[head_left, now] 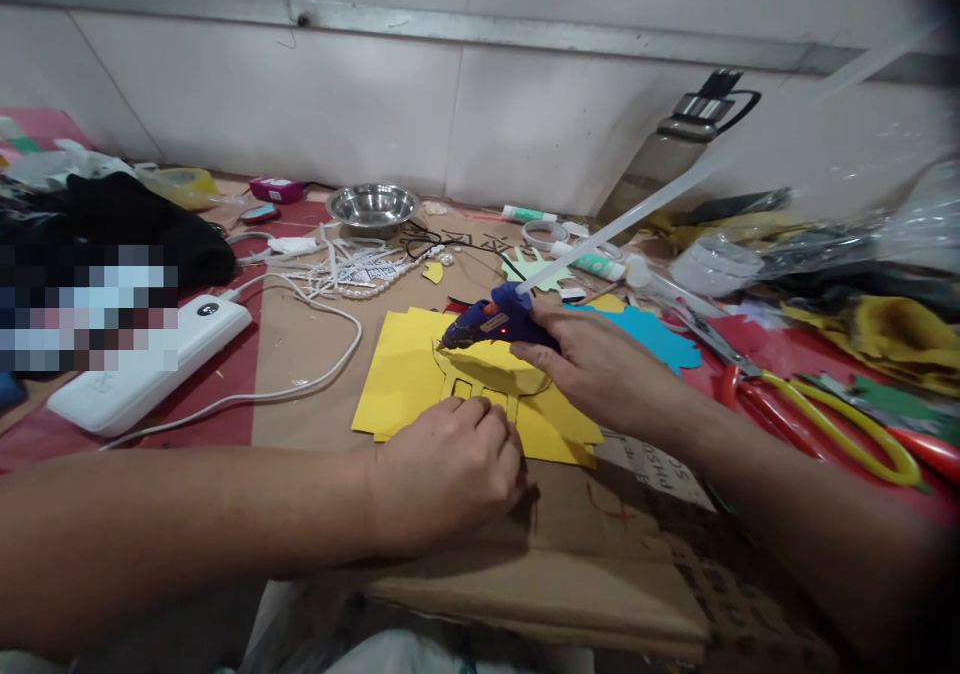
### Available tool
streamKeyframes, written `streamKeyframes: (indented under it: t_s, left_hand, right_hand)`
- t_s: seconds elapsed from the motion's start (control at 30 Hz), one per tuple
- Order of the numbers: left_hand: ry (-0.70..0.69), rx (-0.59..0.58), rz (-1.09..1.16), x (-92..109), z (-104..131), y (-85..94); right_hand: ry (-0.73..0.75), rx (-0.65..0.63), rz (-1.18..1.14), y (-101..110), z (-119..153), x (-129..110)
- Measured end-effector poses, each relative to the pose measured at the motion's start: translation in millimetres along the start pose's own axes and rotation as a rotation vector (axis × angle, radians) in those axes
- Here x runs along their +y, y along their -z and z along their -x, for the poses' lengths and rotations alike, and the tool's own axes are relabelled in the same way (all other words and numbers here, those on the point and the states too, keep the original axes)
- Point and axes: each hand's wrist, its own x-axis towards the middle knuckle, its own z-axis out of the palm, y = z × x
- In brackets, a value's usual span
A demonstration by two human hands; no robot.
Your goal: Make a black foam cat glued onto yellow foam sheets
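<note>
My right hand (577,354) is wrapped around a dark blue hot glue gun (499,320) with a small red light. A long translucent glue stick (637,209) juts from its back, up and to the right. The nozzle points left, just over the yellow sheet (401,354), which has dark outlines drawn or cut on it. My left hand (461,469) is closed at the sheet's near edge, knuckles up. Its fingertips are hidden, so whatever they pinch cannot be seen. Brown cardboard (570,514) lies beneath.
A white power bank (150,364) with a cable lies left. Behind are a steel bowl (373,206), white string and beads. Blue paper (645,336), yellow-handled scissors (847,424), a tape roll (716,264) and a bottle (660,154) are to the right. A tiled wall closes the back.
</note>
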Motion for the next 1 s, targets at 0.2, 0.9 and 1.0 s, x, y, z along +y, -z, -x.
streamKeyframes:
  t_s: [0.2,0.9,1.0]
  left_hand:
    - [-0.008,-0.016,0.009,-0.4,0.4,1.0]
    - [-0.013,0.057,-0.016,0.4,1.8,-2.4]
    - [-0.007,0.074,-0.023,0.1,1.6,-2.4]
  right_hand:
    - [0.016,0.006,-0.014,1.4,4.3,3.0]
    - [-0.040,-0.001,0.005,2.2,0.5,0.5]
    - [-0.053,0.005,0.010,0.5,-1.0,0.4]
